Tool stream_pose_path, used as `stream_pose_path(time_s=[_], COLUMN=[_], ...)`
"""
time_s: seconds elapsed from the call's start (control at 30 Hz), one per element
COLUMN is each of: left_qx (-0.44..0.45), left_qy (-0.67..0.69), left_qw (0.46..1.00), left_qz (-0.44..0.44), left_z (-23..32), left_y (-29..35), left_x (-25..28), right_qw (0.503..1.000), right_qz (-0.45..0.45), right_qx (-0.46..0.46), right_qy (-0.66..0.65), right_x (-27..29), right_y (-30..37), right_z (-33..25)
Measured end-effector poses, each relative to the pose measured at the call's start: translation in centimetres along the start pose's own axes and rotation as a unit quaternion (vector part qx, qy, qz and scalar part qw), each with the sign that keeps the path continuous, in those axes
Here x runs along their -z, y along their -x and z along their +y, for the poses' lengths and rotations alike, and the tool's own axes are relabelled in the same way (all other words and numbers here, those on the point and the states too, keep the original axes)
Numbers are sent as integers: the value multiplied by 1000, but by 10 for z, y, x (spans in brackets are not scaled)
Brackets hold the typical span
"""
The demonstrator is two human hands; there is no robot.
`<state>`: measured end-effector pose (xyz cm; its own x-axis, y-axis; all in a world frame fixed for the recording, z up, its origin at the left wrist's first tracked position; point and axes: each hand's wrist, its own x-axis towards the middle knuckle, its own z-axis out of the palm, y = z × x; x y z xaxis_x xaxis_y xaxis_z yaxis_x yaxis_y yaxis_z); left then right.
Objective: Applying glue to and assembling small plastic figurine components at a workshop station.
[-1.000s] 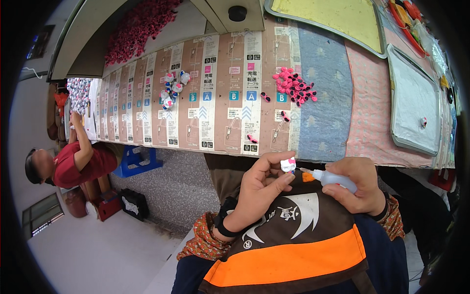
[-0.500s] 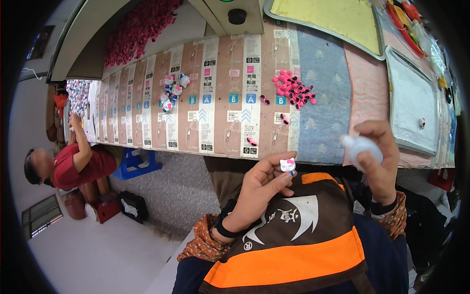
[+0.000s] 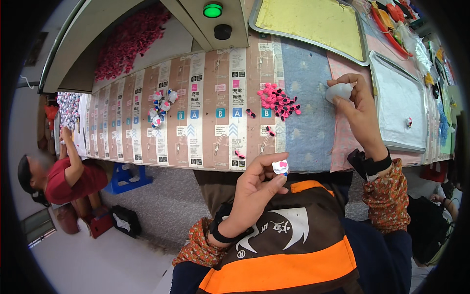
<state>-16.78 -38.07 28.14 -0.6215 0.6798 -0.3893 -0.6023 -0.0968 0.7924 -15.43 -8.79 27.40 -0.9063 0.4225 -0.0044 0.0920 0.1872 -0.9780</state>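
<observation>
Between the thumb and index finger of my left hand (image 3: 252,191) is a small white figurine (image 3: 280,167) with a pink bow and a bit of blue below. It is held just off the table's near edge, above my apron. My right hand (image 3: 363,110) is farther out, over the pink cloth, with its fingers closed round a translucent white squeeze bottle (image 3: 339,92). The bottle lies roughly sideways in the grip. Left of it on the table is a pile of small pink and black pieces (image 3: 280,102), with several loose ones (image 3: 239,154) nearer me.
More white figurines (image 3: 164,105) lie in a cluster to the left. A machine housing (image 3: 196,19) with a green lamp stands behind, pink pieces (image 3: 129,41) heaped inside its opening. A yellow-lined tray (image 3: 308,24) and a white-lined tray (image 3: 399,98) are right. A person (image 3: 68,176) sits far left.
My right hand has moved up and away from me with the bottle, from beside my apron to over the table. My left hand still pinches the figurine, now turned slightly. The view has shifted a little.
</observation>
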Motion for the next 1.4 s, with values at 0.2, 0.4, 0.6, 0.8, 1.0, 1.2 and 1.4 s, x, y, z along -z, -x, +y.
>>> stream_pose_path(time_s=[0.2,0.4,0.6,0.8,1.0,1.2,1.4], left_qx=[-5,-12,-13,-9,-3,0,4], left_qy=[-9,-11,-11,-6,-2,-2,5], left_qw=[1000,1000,1000,1000,1000,1000,1000], left_qz=[12,14,7,8,-2,4,-8], left_z=[-2,0,-3,-6,-9,-10,-9], left_y=[-3,-6,-1,4,12,11,9], left_x=[16,16,12,15,16,19,10], right_qw=[926,916,916,918,927,965,938], right_qz=[152,-65,-76,-100,-88,-133,-104], right_qx=[184,209,161,140,137,-221,-284], right_qy=[292,337,360,358,339,-38,-168], right_x=[-19,-62,-65,-65,-64,-31,-33], right_y=[38,22,12,8,16,46,66], right_z=[-32,-30,-16,-19,-18,-41,-39])
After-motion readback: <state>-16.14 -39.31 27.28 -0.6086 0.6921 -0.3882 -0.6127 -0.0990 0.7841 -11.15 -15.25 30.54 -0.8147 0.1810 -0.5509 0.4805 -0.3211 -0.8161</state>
